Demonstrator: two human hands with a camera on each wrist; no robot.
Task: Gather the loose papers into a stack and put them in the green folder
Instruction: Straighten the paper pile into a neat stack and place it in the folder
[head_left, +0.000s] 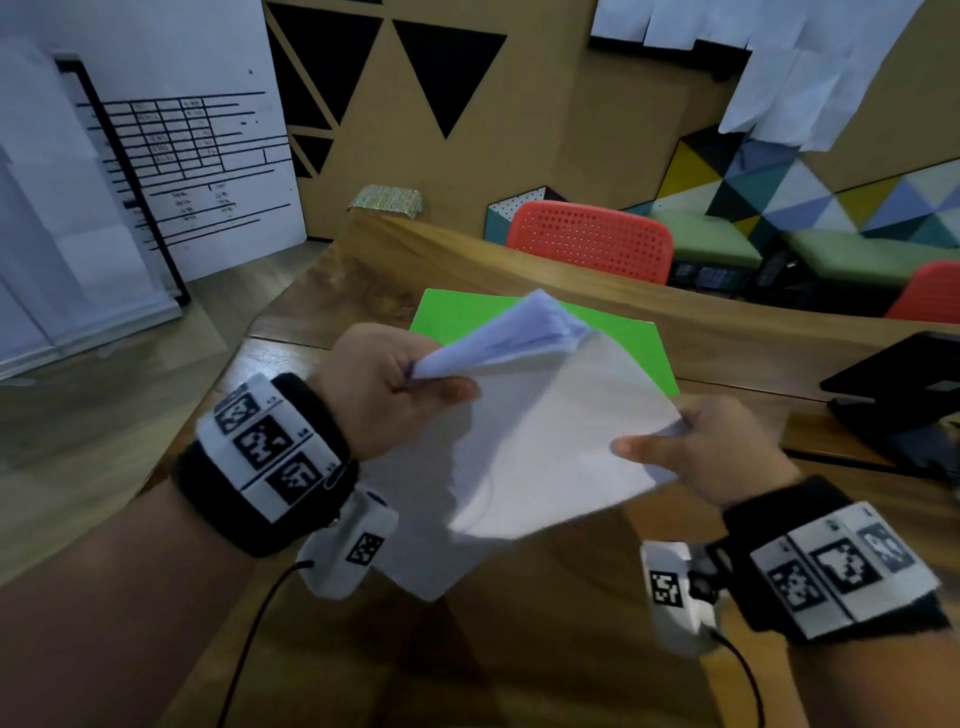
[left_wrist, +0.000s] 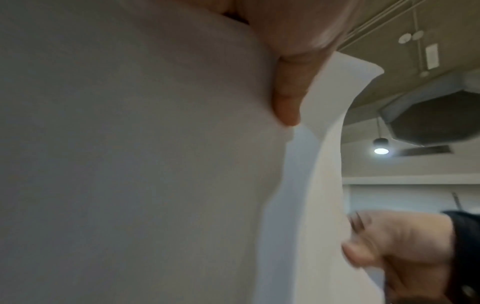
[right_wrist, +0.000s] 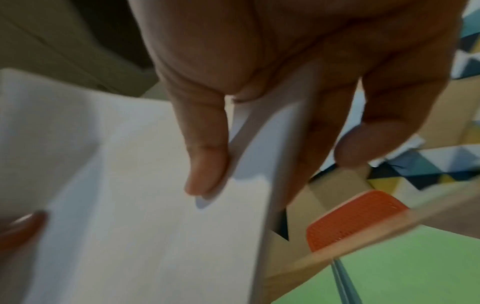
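Head view: 2 hands, left hand (head_left: 384, 387) and right hand (head_left: 722, 452), each grip clamped on the papers (head_left: 545, 431); green folder (head_left: 457, 312) lies flat just beyond.

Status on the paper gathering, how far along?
Done: papers are gathered into a rough bundle, off the table. In hand: left hand and right hand grip opposite corners; edges are uneven. Left: square the stack, put it in the closed green folder.
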